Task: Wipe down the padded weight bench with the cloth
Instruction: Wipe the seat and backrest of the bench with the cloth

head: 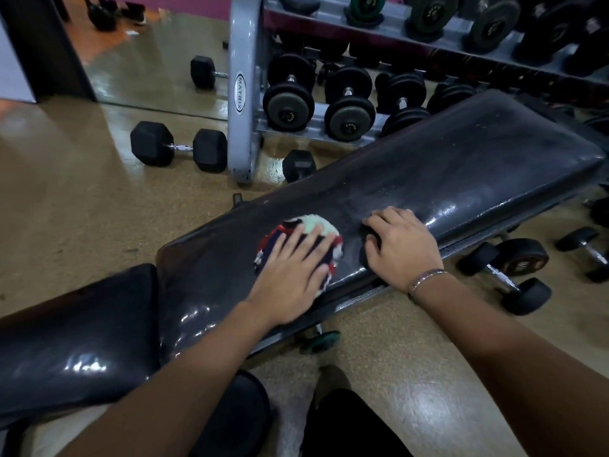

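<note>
The black padded weight bench (445, 166) runs diagonally from lower left to upper right, with a separate seat pad (72, 341) at the lower left. A bunched cloth (316, 225), pale green with red, white and navy, lies on the long pad near its lower end. My left hand (290, 275) presses flat on the cloth, fingers spread over it. My right hand (402, 245) rests just right of the cloth, fingers curled over the pad's near edge. A bracelet sits on the right wrist.
A grey dumbbell rack (240, 94) full of round dumbbells stands behind the bench. Hex dumbbells (178, 148) lie on the tan floor to the left, and more dumbbells (514, 268) lie on the right beneath the bench. A mirror wall is at the upper left.
</note>
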Demonstrator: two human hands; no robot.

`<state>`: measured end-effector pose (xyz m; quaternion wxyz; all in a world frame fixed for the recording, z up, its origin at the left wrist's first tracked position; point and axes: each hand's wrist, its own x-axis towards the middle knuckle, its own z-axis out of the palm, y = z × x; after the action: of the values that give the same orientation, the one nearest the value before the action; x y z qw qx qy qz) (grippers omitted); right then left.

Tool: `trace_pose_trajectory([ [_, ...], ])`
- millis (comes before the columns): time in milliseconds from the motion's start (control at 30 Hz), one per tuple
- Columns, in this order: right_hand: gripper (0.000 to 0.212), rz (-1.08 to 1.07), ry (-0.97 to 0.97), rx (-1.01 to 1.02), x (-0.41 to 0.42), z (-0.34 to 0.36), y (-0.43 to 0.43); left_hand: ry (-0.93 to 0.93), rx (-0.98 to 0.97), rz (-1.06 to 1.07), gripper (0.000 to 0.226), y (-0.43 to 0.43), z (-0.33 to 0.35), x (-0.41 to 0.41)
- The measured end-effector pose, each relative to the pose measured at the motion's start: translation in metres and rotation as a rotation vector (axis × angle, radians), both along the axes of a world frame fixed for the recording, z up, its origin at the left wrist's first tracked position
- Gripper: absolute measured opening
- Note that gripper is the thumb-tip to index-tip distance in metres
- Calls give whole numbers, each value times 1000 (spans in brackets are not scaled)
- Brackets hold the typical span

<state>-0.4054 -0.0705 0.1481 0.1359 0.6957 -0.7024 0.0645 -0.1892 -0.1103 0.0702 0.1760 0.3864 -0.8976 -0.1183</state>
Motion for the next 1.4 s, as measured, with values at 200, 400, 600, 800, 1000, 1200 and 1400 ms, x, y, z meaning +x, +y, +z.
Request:
trace_pose_trajectory([
  [200,31,-12,0,-3,3,1,-2,-30,80,102,56,-40,0,12],
  [400,33,21,-25,9,-2,1,3,-85,-106,-197,56,-11,-4,16],
  [600,32,-11,-36,18,3,-1,-1,-57,5,37,58,-27,8,-15],
  [800,34,43,-95,-10,-5,7,1,-58,-66,-257,55,-31,3,4],
  [1000,35,19,-41,34,-4,14,1,-39,-42,-179,56,-4,5,-6],
  [1200,39,24,-18,60,-8,18,-1,48,207,-40,56,-11,24,6],
  [1400,32,66,9,-18,-16,24,-10,75,229,384,78,28,12,-24],
])
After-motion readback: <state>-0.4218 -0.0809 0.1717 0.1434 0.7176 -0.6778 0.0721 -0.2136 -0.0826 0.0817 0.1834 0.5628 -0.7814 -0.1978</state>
